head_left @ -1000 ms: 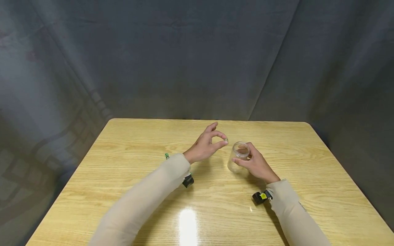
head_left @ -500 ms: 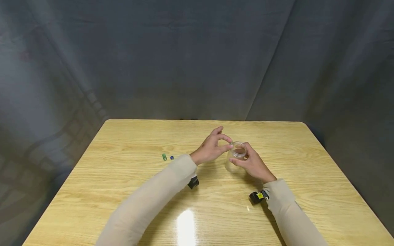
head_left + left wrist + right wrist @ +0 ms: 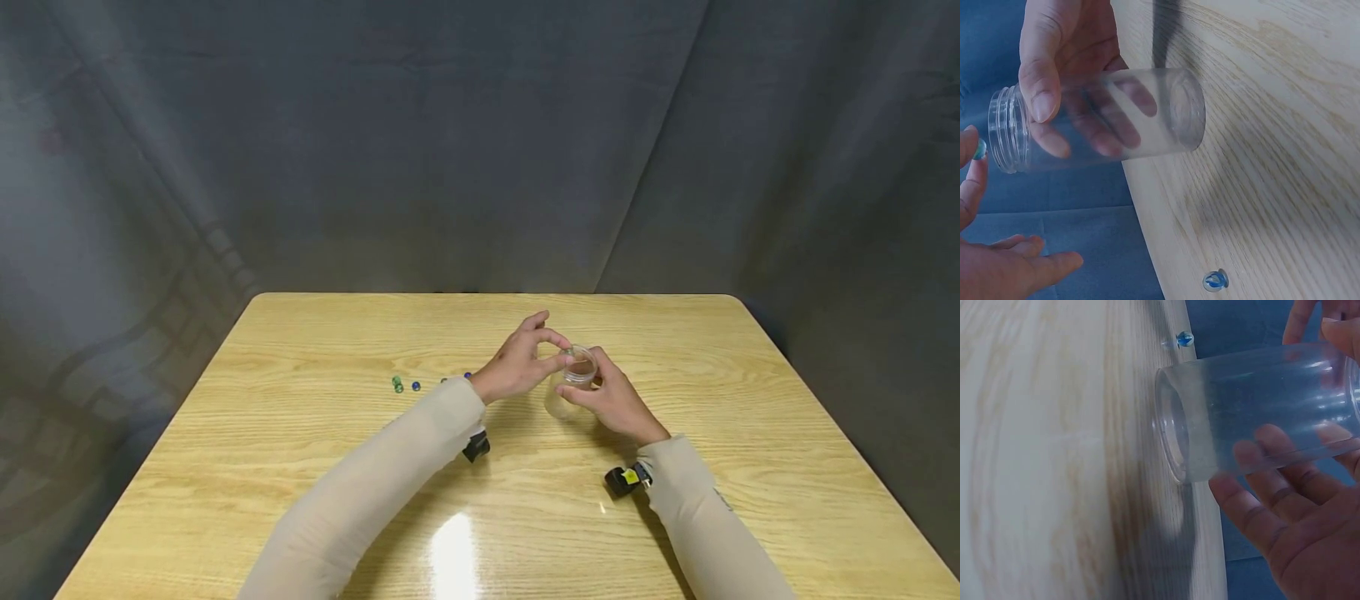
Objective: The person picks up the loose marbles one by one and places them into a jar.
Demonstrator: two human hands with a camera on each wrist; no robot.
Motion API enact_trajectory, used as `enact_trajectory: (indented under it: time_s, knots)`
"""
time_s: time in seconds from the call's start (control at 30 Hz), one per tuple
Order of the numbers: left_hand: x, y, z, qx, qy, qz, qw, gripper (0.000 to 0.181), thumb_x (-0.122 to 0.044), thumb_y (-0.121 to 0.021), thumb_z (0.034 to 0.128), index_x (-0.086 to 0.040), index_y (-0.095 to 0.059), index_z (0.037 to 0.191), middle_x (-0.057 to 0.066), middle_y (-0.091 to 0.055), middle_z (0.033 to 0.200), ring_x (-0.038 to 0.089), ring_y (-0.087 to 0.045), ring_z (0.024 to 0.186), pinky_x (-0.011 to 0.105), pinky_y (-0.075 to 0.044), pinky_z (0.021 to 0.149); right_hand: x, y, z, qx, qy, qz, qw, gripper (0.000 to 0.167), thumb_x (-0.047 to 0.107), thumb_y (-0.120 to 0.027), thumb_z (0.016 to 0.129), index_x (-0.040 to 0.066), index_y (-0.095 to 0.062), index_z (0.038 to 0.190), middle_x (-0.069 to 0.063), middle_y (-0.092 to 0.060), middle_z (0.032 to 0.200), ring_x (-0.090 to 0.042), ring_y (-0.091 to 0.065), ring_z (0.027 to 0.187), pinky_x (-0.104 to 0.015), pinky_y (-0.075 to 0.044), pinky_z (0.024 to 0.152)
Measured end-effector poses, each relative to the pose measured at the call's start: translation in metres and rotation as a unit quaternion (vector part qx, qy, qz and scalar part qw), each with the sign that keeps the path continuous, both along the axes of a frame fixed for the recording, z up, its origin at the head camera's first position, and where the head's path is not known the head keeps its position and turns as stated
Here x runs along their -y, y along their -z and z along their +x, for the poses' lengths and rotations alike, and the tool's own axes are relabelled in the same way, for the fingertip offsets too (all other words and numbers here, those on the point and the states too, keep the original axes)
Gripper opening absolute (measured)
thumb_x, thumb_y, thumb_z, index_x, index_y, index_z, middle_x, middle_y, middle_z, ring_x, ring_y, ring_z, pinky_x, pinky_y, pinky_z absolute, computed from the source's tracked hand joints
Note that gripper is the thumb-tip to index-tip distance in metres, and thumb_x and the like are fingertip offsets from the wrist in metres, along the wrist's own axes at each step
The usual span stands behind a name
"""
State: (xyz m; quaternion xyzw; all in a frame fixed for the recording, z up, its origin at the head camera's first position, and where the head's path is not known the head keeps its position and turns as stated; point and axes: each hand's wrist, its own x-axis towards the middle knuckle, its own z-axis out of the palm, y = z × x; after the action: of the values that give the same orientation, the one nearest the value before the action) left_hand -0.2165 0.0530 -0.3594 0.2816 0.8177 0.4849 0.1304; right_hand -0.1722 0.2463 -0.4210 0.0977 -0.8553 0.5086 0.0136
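Note:
The right hand point(image 3: 622, 405) has its fingers and thumb around a clear, lidless jar point(image 3: 561, 403); no contents show through its wall in the left wrist view point(image 3: 1104, 125). Between thumb and forefinger the left hand point(image 3: 519, 363) pinches a small greenish marble point(image 3: 980, 149) at the jar's mouth. Its other fingers are extended. In the right wrist view, the right hand's fingers point(image 3: 1272, 494) lie along the jar's side.
On the wooden table point(image 3: 300, 467), green marbles point(image 3: 397, 385) and a blue marble point(image 3: 416, 386) lie left of the left wrist, with another blue one point(image 3: 468, 375) beside that wrist. A dark curtain point(image 3: 435, 150) hangs behind the table.
The left hand has moved right with the marble, from beside the jar to its mouth. The right hand still grips the jar. Marbles hidden earlier by the left arm now show.

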Motion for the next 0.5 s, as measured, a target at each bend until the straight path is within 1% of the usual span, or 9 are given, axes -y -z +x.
enact_trajectory:
  time_s: [0.13,0.3,0.4,0.5]
  knots:
    - [0.001,0.000,0.000,-0.001,-0.004,0.001,1.0000,0.020,-0.024,-0.067,0.0981,-0.011,-0.070,0.113,0.008,-0.016,0.165,0.028,-0.018,0.151,0.053,-0.033,0.112,0.002,-0.001,-0.001,0.000,-0.001,0.000,1.0000,0.047,0.025,-0.074,0.093,0.008,-0.047,0.127,-0.018,-0.058,0.129,-0.035,-0.055,0.122,-0.060,-0.039,0.102]
    - [0.007,-0.001,0.000,-0.013,-0.015,0.005,0.9998,0.023,-0.027,-0.069,0.0972,-0.012,-0.071,0.115,0.008,-0.018,0.165,0.030,-0.020,0.150,0.054,-0.032,0.113,0.002,0.000,-0.001,0.003,-0.002,0.002,1.0000,0.048,0.026,-0.074,0.093,0.009,-0.047,0.130,-0.019,-0.057,0.131,-0.037,-0.055,0.122,-0.059,-0.043,0.098]
    - [0.016,-0.004,-0.001,-0.025,-0.021,0.018,0.9993,0.026,-0.026,-0.069,0.0970,-0.010,-0.070,0.117,0.011,-0.019,0.164,0.033,-0.022,0.149,0.055,-0.031,0.113,0.001,0.001,0.000,0.002,-0.002,-0.003,1.0000,0.051,0.024,-0.074,0.093,0.007,-0.047,0.133,-0.020,-0.057,0.130,-0.038,-0.055,0.122,-0.058,-0.045,0.097]
    - [0.030,-0.010,-0.003,-0.034,-0.025,0.034,0.9985,0.028,-0.024,-0.068,0.0977,-0.007,-0.069,0.120,0.012,-0.019,0.164,0.033,-0.023,0.149,0.055,-0.031,0.113,-0.001,0.001,0.000,0.003,0.000,-0.013,0.9999,0.055,0.022,-0.076,0.092,0.004,-0.047,0.135,-0.019,-0.057,0.130,-0.038,-0.054,0.123,-0.057,-0.045,0.099]
